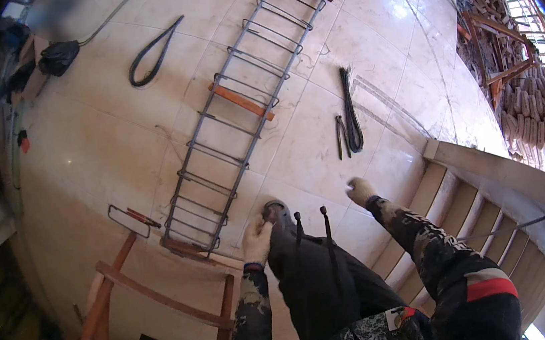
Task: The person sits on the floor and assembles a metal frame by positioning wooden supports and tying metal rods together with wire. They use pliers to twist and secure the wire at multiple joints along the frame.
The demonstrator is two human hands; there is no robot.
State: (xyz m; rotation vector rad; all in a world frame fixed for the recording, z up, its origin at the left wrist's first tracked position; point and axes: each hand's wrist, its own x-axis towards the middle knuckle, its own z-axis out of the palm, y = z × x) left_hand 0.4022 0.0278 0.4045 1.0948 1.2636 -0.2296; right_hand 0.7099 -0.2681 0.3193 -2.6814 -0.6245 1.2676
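Observation:
My left hand (257, 240), in a pale knit glove, is beside my dark trouser leg, close to the near end of a long steel rebar cage (236, 132). How its fingers lie is hard to make out. Out to the right, my gloved right hand (360, 192) hangs above the tiled floor with its fingers curled in; whatever it may hold is hidden. Beyond that hand, a pair of pincers (341, 137) lies beside a folded bundle of dark tie wire (350, 111). The cage rests on wooden crosspieces (242, 101).
A wooden trestle (162, 293) stands at lower left, with a hacksaw (137, 219) by its top. A loop of dark wire (152, 66) lies left of the cage. Stairs (456, 216) drop away at right behind a low ledge (487, 169). Stacked material (535, 113) is at far right.

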